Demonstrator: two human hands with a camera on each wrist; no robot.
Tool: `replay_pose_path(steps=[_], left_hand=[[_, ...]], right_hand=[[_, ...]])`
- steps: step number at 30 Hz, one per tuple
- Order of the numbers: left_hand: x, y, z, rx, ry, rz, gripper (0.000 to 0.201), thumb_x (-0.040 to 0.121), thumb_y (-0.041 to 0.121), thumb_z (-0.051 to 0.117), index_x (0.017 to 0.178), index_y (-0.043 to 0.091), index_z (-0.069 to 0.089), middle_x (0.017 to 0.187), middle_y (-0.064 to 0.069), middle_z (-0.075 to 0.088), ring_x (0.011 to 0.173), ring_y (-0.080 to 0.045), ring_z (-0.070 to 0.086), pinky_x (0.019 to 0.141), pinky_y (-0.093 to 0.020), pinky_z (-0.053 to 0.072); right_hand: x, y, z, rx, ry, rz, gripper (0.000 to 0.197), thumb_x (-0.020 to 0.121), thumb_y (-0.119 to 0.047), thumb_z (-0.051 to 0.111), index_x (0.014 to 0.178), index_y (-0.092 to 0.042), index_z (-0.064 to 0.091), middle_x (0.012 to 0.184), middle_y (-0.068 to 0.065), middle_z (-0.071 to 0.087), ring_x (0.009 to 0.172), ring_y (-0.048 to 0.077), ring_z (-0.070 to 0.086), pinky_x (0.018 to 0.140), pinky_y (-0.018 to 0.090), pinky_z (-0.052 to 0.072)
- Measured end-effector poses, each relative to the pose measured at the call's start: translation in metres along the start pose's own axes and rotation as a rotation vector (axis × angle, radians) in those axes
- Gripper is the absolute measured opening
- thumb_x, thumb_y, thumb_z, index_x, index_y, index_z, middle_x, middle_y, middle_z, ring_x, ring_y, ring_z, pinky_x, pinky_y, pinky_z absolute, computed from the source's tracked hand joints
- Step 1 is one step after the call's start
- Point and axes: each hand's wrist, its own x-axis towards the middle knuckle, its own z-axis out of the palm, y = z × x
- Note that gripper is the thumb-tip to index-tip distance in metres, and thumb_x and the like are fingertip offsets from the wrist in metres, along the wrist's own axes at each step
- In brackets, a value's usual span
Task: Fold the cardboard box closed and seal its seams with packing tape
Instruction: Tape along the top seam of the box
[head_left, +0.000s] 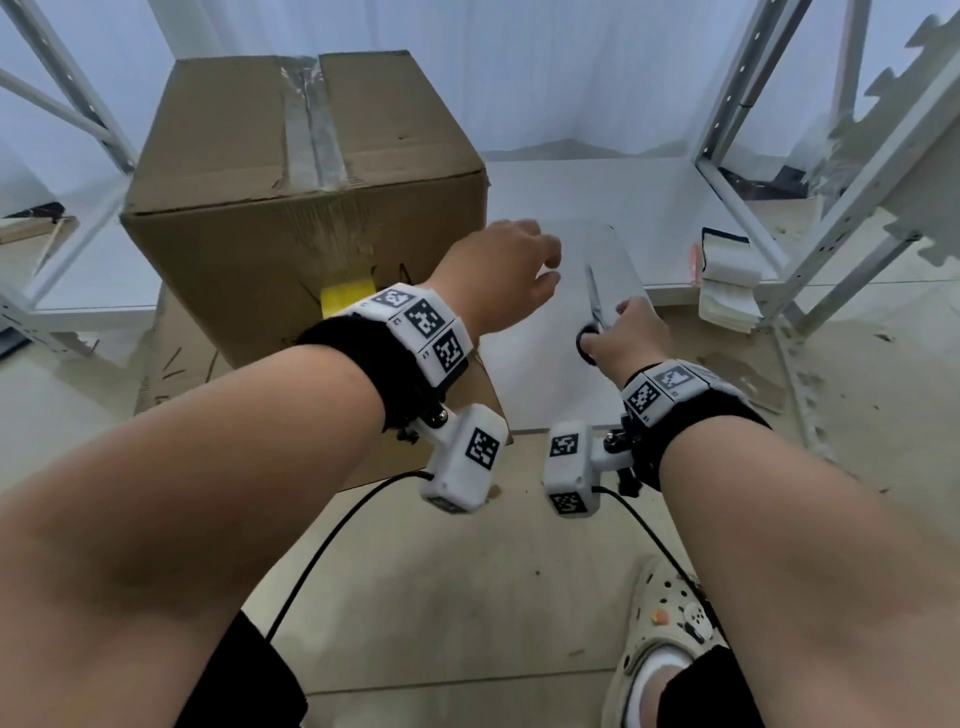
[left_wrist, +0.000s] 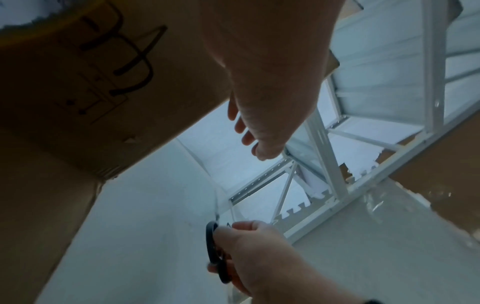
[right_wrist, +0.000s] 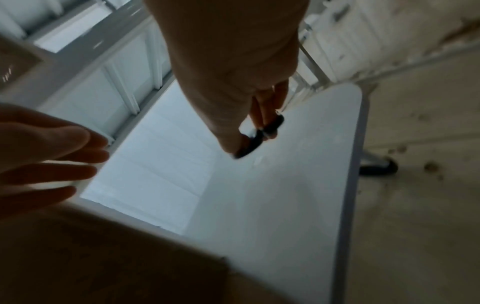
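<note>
A brown cardboard box (head_left: 291, 156) stands closed on the white table (head_left: 561, 384), with clear tape (head_left: 311, 130) along its top seam and running down the front. My left hand (head_left: 498, 270) hovers just right of the box with its fingers (right_wrist: 52, 154) relaxed and spread, holding nothing that I can see. My right hand (head_left: 628, 338) grips black-handled scissors (head_left: 592, 312), blades pointing away from me. A translucent strip of tape (head_left: 623, 260) arcs beside the blades; I cannot tell where its ends are attached. The wrist views show the scissors' handle (left_wrist: 213, 246) (right_wrist: 254, 139).
A flattened sheet of cardboard (head_left: 176, 358) lies under the box. White metal shelf frames (head_left: 769, 171) stand at the right and left. A stack of papers (head_left: 727, 286) sits at the table's right edge. Grey foam mats (head_left: 909, 119) lean at the far right. My foot (head_left: 670, 649) is below.
</note>
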Motion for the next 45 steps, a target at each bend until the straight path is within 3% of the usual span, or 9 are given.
replay_pose_path(steps=[7, 12, 16, 22, 32, 37, 39, 42, 45], left_hand=[[-0.034, -0.021, -0.059, 0.076, 0.235, -0.056, 0.030, 0.096, 0.027, 0.044, 0.118, 0.016, 0.060, 0.118, -0.006, 0.059, 0.112, -0.024, 0.051, 0.090, -0.035, 0.040], [-0.087, -0.059, -0.083, 0.302, 0.236, -0.290, 0.039, 0.094, 0.034, 0.047, 0.127, 0.015, 0.050, 0.129, -0.008, 0.049, 0.122, -0.031, 0.040, 0.100, -0.046, 0.034], [-0.122, -0.081, -0.095, 0.365, 0.271, -0.492, 0.045, 0.091, 0.045, 0.048, 0.130, 0.022, 0.046, 0.132, -0.011, 0.042, 0.121, -0.035, 0.038, 0.095, -0.051, 0.036], [-0.141, -0.103, -0.092, 0.161, 0.064, -0.747, 0.062, 0.090, 0.065, 0.032, 0.145, 0.040, 0.017, 0.154, -0.014, 0.010, 0.141, -0.042, 0.005, 0.110, -0.058, 0.023], [-0.137, -0.140, -0.089, -0.032, 0.167, -0.644, 0.057, 0.092, 0.055, 0.043, 0.144, 0.037, 0.028, 0.157, -0.011, 0.010, 0.144, -0.035, -0.005, 0.115, -0.050, 0.008], [-0.131, -0.149, -0.080, -0.097, 0.169, -0.666, 0.060, 0.093, 0.054, 0.043, 0.146, 0.038, 0.021, 0.159, -0.005, -0.007, 0.143, -0.029, -0.020, 0.116, -0.046, -0.005], [-0.128, -0.137, -0.076, -0.004, 0.287, -0.658, 0.059, 0.091, 0.054, 0.047, 0.144, 0.033, 0.028, 0.157, -0.006, -0.002, 0.144, -0.029, -0.009, 0.116, -0.044, -0.001], [-0.123, -0.115, -0.074, -0.182, 0.463, -0.690, 0.049, 0.088, 0.044, 0.059, 0.127, 0.019, 0.043, 0.133, -0.010, 0.034, 0.122, -0.027, 0.037, 0.101, -0.037, 0.031], [-0.119, -0.105, -0.063, -0.643, 0.277, -0.849, 0.053, 0.085, 0.039, 0.064, 0.125, 0.014, 0.040, 0.124, -0.009, 0.046, 0.105, -0.023, 0.051, 0.090, -0.034, 0.046]], right_hand=[[-0.025, -0.068, -0.010, 0.400, 0.159, -0.208, 0.041, 0.089, -0.024, 0.058, 0.129, -0.019, 0.049, 0.123, 0.006, 0.057, 0.109, 0.025, 0.056, 0.101, 0.050, 0.039], [-0.049, -0.118, -0.010, 0.326, 0.240, -0.580, 0.032, 0.089, -0.039, 0.061, 0.116, -0.021, 0.056, 0.107, 0.002, 0.068, 0.099, 0.024, 0.062, 0.093, 0.044, 0.045], [-0.068, -0.149, -0.014, -0.044, 0.315, -0.827, 0.036, 0.097, -0.035, 0.046, 0.131, -0.023, 0.046, 0.106, 0.003, 0.070, 0.094, 0.031, 0.062, 0.089, 0.037, 0.032], [-0.065, -0.162, -0.009, -0.311, 0.269, -0.754, 0.062, 0.089, -0.052, 0.053, 0.139, -0.021, 0.033, 0.133, 0.008, 0.052, 0.123, 0.033, 0.042, 0.095, 0.046, 0.029], [-0.065, -0.160, 0.000, -0.190, 0.284, -0.807, 0.054, 0.087, -0.054, 0.055, 0.128, -0.021, 0.045, 0.119, 0.005, 0.057, 0.109, 0.030, 0.051, 0.091, 0.040, 0.030], [-0.066, -0.163, -0.003, -0.105, 0.252, -0.796, 0.051, 0.087, -0.049, 0.060, 0.129, -0.024, 0.048, 0.119, 0.003, 0.055, 0.110, 0.026, 0.052, 0.091, 0.038, 0.031], [-0.068, -0.163, -0.004, -0.062, 0.236, -0.839, 0.050, 0.086, -0.045, 0.063, 0.130, -0.025, 0.048, 0.120, 0.000, 0.056, 0.111, 0.022, 0.052, 0.091, 0.036, 0.031], [-0.073, -0.165, -0.003, 0.060, 0.042, -0.968, 0.047, 0.082, -0.040, 0.070, 0.124, -0.025, 0.055, 0.112, -0.004, 0.062, 0.102, 0.018, 0.058, 0.095, 0.039, 0.042], [-0.072, -0.163, 0.000, 0.086, -0.250, -0.939, 0.051, 0.078, -0.037, 0.076, 0.123, -0.026, 0.057, 0.103, -0.010, 0.063, 0.097, 0.013, 0.060, 0.095, 0.039, 0.048]])
